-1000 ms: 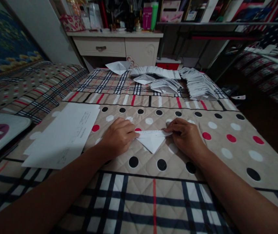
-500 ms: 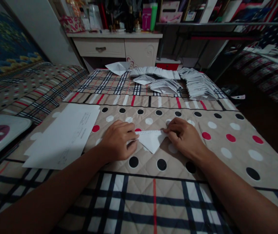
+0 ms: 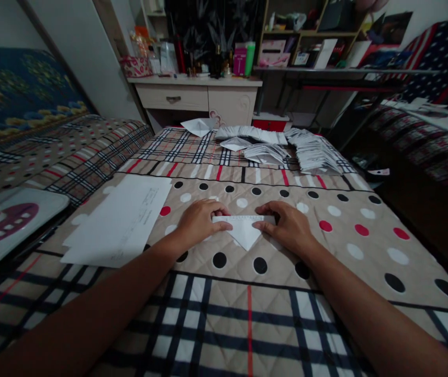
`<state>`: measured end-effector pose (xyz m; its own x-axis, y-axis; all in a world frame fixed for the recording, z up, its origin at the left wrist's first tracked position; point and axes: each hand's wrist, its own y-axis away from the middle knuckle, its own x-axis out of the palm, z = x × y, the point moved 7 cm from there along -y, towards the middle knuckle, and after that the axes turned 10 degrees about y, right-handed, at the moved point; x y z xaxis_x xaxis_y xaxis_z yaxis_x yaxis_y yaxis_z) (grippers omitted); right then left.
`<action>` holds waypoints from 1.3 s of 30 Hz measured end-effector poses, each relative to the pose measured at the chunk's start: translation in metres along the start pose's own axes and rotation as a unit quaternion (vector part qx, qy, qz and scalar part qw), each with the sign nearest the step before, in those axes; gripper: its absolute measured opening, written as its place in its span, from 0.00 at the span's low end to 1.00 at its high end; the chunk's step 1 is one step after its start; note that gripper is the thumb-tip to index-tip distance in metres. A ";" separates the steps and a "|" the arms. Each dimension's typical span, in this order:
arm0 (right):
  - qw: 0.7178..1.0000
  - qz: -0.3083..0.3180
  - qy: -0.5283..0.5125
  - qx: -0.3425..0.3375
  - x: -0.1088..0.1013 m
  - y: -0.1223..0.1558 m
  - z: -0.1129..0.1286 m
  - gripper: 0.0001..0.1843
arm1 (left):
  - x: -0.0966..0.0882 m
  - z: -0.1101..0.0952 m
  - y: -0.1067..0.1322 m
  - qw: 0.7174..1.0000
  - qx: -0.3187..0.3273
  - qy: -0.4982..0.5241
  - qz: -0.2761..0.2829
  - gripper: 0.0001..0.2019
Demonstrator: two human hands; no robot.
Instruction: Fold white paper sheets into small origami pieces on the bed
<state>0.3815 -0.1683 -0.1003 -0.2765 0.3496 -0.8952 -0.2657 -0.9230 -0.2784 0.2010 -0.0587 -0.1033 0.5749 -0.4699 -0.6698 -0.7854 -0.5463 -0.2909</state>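
A small folded paper (image 3: 244, 231), white and triangular, points its tip toward me above the dotted bedspread (image 3: 279, 283). Faint printed marks run along its straight far edge. My left hand (image 3: 202, 219) pinches the left end, thumb on the near face and fingers behind. At the right end, my right hand (image 3: 287, 222) grips it the same way, with the fingertips partly hidden behind the paper. To the left of my left hand lies a stack of white paper sheets (image 3: 118, 220) with some print on the top one.
Several rows of folded paper pieces (image 3: 318, 152) stand packed at the bed's far end, beside a loose folded sheet (image 3: 198, 126). A white and purple lidded item (image 3: 20, 220) sits at the left. Behind the bed is a drawer cabinet (image 3: 172, 97).
The view has tilted up a little. Both hands have shifted from the paper's outer corners inward, and the thumbs now lie on its near face.
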 end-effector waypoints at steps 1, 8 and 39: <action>1.000 0.004 -0.018 -0.004 0.002 0.000 0.000 0.13 | 0.001 0.002 0.000 1.000 0.000 0.016 -0.003 0.11; 0.988 -0.003 -0.151 -0.013 0.004 0.001 0.002 0.10 | 0.002 0.008 0.001 0.992 -0.048 0.109 -0.051 0.07; 0.951 -0.259 0.030 -0.170 -0.040 0.058 0.074 0.08 | -0.029 -0.088 0.048 0.945 0.276 0.038 -0.173 0.04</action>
<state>0.3087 -0.2244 -0.0549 -0.1337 0.7702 -0.6236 -0.0357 -0.6326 -0.7737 0.1666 -0.1324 -0.0373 0.8180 -0.3888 -0.4240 -0.5347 -0.2422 -0.8096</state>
